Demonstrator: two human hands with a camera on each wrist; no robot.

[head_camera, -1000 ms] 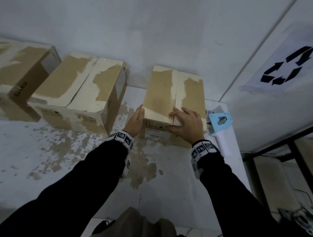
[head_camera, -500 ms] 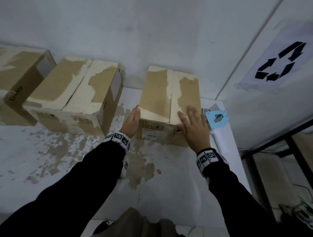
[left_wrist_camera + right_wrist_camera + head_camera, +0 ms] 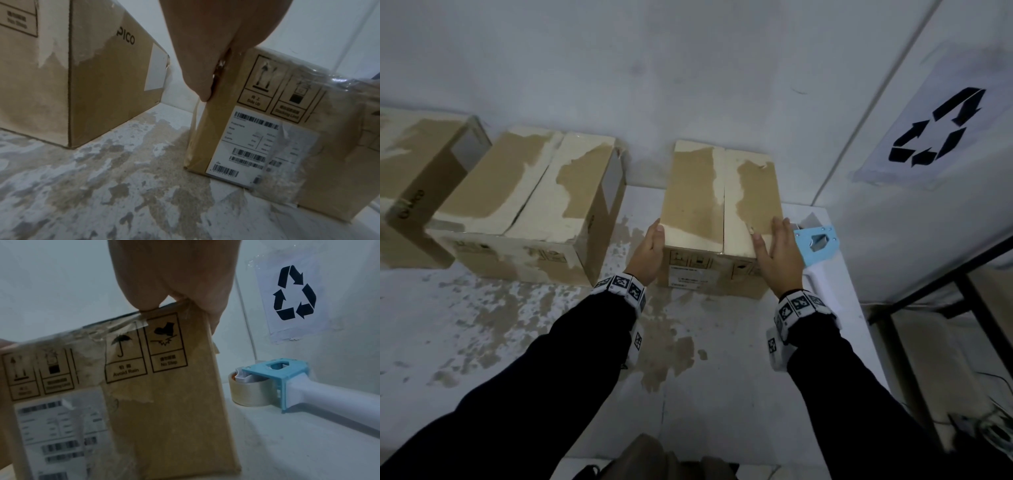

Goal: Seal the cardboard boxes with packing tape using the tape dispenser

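Box under hand: we find the small cardboard box (image 3: 717, 212) standing on the worn white table (image 3: 524, 342), near its right end and close to the wall, flaps down, with a seam running along the top.
Left hand: we see the left hand (image 3: 649, 251) flat against the box's left side at the near top corner, fingers straight, thumb on the top edge; it clasps nothing.
Right hand: the right hand (image 3: 779, 255) lies against the box's right near corner, fingers extended along the top edge, likewise pressing rather than gripping.
Tape dispenser: the tape dispenser (image 3: 275, 382), blue frame and white handle, lies on the table just right of the box, untouched.
Other boxes: a larger box (image 3: 527, 205) stands to the left, apart from the first; another box (image 3: 417, 178) sits beyond it.
Wall: we note a recycling sign (image 3: 938, 126) on the right wall.
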